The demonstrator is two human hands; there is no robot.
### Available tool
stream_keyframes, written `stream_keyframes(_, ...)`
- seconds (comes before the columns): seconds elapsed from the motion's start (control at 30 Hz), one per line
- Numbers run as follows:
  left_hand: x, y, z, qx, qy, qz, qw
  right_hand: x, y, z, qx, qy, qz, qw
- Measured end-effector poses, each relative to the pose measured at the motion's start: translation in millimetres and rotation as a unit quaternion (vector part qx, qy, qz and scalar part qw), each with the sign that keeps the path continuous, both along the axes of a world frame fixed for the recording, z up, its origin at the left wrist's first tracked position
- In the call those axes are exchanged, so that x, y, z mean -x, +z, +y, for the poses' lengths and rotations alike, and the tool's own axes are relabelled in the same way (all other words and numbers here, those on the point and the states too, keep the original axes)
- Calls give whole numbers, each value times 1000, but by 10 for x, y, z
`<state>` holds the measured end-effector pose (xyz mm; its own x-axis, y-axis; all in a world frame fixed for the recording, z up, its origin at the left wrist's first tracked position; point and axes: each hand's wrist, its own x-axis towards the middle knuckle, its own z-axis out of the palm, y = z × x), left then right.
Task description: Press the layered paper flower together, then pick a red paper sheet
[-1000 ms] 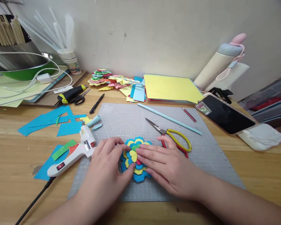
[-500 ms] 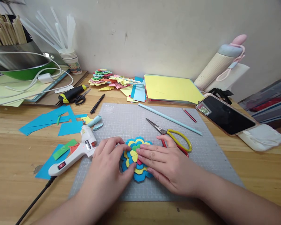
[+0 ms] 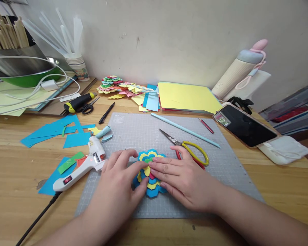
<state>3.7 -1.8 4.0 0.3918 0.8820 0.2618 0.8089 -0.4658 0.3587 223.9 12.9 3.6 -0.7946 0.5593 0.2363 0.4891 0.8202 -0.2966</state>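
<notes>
The cutting mat (image 3: pixel 138 133) looks like matt plastic, smooth under its printed grid. On it, the layered flower (image 3: pixel 151 186) is unglossy paper, and the scissors (image 3: pixel 178 143) pair smooth metal blades with slick, plastic-looking handles. At the mat's left edge, the glue gun (image 3: pixel 79 175) has a smooth plastic body. Beyond the mat, the stacked sheets (image 3: pixel 187 97) are matt paper; right of it, the phone (image 3: pixel 246 126) has a glossy screen (glass, by the look of it). Past the mat's far right corner, the bottle (image 3: pixel 233 73) is finely ribbed. Around the mat, the surface (image 3: pixel 10 171) is grained wood.
</notes>
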Motion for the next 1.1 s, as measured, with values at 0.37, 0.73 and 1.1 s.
stream_keyframes(0.37,8,37,-9,9,1,-3,1000,-20,20,-16,-71,-124,109,984)
stream_keyframes(0.73,3,15,-12,14,1,9,1000,38,19,-36,-23,-53,16,998)
stream_keyframes(1.1,16,22,-4,-20,-42,54,997,68,-30,-55,39,-98,19,994)
